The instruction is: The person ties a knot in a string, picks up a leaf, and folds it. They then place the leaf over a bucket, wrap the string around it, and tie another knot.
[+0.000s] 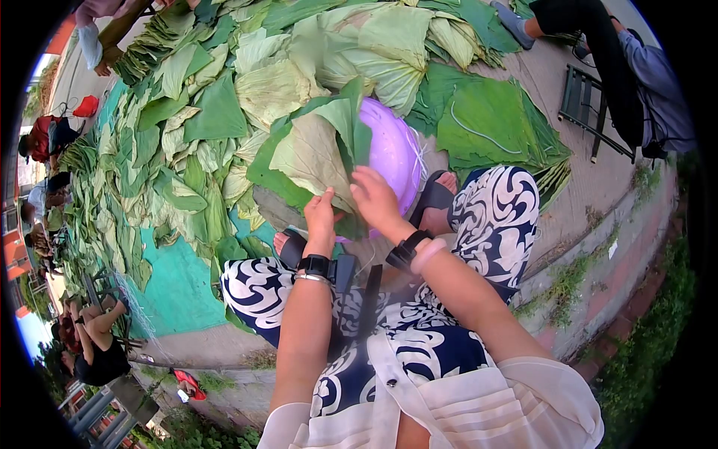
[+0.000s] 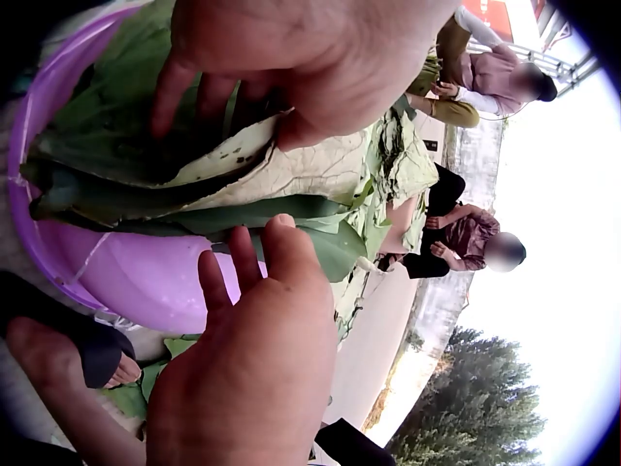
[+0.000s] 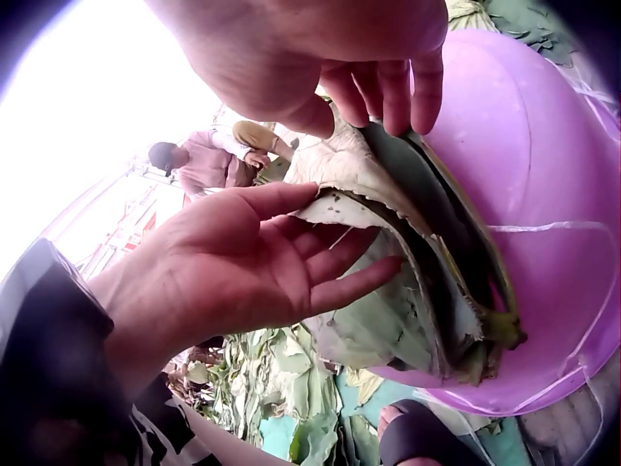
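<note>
Leaf bundle [image 1: 307,156], made of large leaves folded together, dark green on the outside with a pale, dry-looking face toward the person, is held up between two hands beside and partly over a purple basin [image 1: 396,142]. The left hand [image 1: 321,217] pinches the bundle's ragged pale edge, thumb on one face and fingers on the other. The right hand [image 1: 376,200] is loose at the opposite side of the bundle, fingers nearly straight and gripping nothing; whether its fingertips touch the leaves cannot be told. In the right wrist view the stem end lies in front of the basin, across which runs a white string [image 3: 548,227].

Dark sandals [image 1: 436,196] and patterned trousers [image 1: 495,209] frame the work, one leg on each side. To the right of the basin, a stack of green leaves [image 1: 479,105] spreads on the ground, a pale cord [image 1: 475,131] lying on it. Many more leaves [image 1: 217,112], green and faded, cover the ground ahead and to the left, partly over a teal sheet [image 1: 176,288]. Farther right stands a dark stool [image 1: 580,97], near another person [image 1: 662,97] in a blue-grey top.
</note>
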The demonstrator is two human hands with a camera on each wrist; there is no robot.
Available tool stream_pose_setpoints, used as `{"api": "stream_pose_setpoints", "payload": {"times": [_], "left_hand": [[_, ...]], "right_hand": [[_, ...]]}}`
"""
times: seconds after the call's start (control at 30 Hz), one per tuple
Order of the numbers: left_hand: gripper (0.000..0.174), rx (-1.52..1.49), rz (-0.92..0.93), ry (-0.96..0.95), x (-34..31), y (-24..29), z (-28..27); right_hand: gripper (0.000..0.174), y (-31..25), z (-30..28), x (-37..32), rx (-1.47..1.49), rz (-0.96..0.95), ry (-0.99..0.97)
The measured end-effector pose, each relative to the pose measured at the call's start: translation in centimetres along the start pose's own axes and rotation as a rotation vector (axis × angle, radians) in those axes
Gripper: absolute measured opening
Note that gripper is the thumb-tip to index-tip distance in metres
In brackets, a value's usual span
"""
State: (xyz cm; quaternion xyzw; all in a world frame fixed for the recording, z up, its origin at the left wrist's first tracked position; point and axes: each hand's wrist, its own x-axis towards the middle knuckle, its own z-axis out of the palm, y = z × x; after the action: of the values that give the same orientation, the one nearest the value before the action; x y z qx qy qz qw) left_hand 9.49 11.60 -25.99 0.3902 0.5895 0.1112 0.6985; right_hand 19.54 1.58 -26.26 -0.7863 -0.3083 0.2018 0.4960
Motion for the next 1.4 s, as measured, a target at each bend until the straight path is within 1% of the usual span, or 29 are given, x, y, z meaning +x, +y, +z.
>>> {"api": "stream_pose_setpoints", "payload": {"times": [0.03,0.13,0.2,0.27,0.3,0.33,0.37,0.43,0.47,0.5,0.57,0.63,0.7,0.77,0.83,0.93,1.0,1.03,1.1,1.13,1.2,1.23,1.27,1.33,1.37,1.4], "left_hand": [[0.022,0.004,-0.006,-0.002,0.1,-0.1,-0.1],[0.024,0.04,0.007,-0.014,0.3,-0.3,-0.5],[0.024,0.071,0.079,-0.045,-1.3,1.1,0.7],[0.045,0.195,0.224,-0.199,-1.8,1.5,1.3],[0.053,0.362,0.401,-0.22,0.2,-0.6,0.2],[0.061,0.527,0.586,-0.227,2.0,-2.8,-0.2],[0.067,0.653,0.662,-0.269,0.3,-1.2,0.6],[0.071,0.913,0.789,-0.217,-1.0,-0.8,1.2],[0.073,1.045,0.85,-0.185,-1.7,-0.5,1.4],[0.075,1.055,0.821,-0.166,-3.2,0.3,2.1],[0.074,1.107,0.796,-0.171,-3.8,0.5,2.6],[0.072,1.198,0.776,-0.165,-4.5,0.8,3.2],[0.069,1.299,0.82,-0.166,-4.7,0.9,3.8],[0.066,1.4,0.857,-0.172,-4.8,0.8,4.4],[0.062,1.502,0.889,-0.184,-5.0,0.5,4.8],[0.056,1.396,0.845,-0.197,-5.9,0.8,5.3],[0.051,1.365,0.848,-0.141,-6.5,1.0,5.1],[0.048,1.349,0.85,-0.11,-6.8,1.3,4.9],[0.044,1.224,0.772,-0.067,-8.0,2.8,4.8],[0.042,1.161,0.734,-0.042,-8.5,3.6,4.6],[0.039,1.176,0.827,0.009,-8.9,5.6,3.0],[0.038,1.185,0.874,0.041,-9.1,6.9,2.0],[0.037,1.168,0.897,0.072,-9.7,8.2,1.3],[0.035,1.064,0.835,0.175,-11.3,10.6,0.3],[0.034,1.087,0.872,0.211,-11.9,11.6,-0.9],[0.034,1.109,0.911,0.247,-12.5,12.4,-2.3]], "right_hand": [[0.03,-0.1,0.0,0.0,-0.023,-0.027,0.0],[0.03,-0.5,0.1,-0.3,-0.04,-0.026,-0.001],[0.028,-2.1,-0.6,-0.2,0.085,0.054,-0.002],[0.024,-4.0,-1.9,0.0,0.11,-0.03,0.026],[0.024,-5.5,-3.0,-0.1,0.212,-0.013,0.015],[0.023,-7.3,-4.4,0.1,0.324,0.0,-0.001],[0.023,-9.0,-6.4,0.3,0.368,-0.01,-0.018],[0.023,-12.3,-10.5,0.2,0.472,-0.032,-0.058],[0.024,-13.7,-13.0,0.1,0.503,-0.066,-0.048],[0.025,-14.5,-15.7,0.0,0.535,-0.1,-0.038],[0.025,-14.7,-20.6,-0.3,0.578,-0.178,0.081],[0.022,-15.0,-26.1,-0.5,0.566,-0.086,0.297],[0.023,-11.0,-30.4,-0.2,0.414,-0.051,0.493],[0.024,-5.0,-33.7,-0.1,0.375,0.095,0.597],[0.025,2.4,-35.9,-0.6,0.443,0.314,0.651],[0.025,13.2,-37.6,-2.0,0.422,0.593,0.653],[0.026,19.5,-38.0,-2.8,0.419,0.742,0.653],[0.028,21.3,-38.2,-2.9,0.417,0.772,0.653],[0.031,24.3,-38.1,-2.7,0.418,0.835,0.642],[0.033,25.6,-38.0,-2.5,0.361,0.834,0.64],[0.035,28.1,-37.7,-1.5,0.25,0.823,0.63],[0.045,30.5,-37.7,-1.2,0.236,0.825,0.61],[0.048,32.5,-37.6,-0.7,0.198,0.832,0.607],[0.055,35.2,-37.3,0.3,0.116,0.843,0.597],[0.063,35.5,-37.4,0.9,0.137,0.862,0.606],[0.064,35.8,-37.3,1.4,0.144,0.869,0.618]]}}
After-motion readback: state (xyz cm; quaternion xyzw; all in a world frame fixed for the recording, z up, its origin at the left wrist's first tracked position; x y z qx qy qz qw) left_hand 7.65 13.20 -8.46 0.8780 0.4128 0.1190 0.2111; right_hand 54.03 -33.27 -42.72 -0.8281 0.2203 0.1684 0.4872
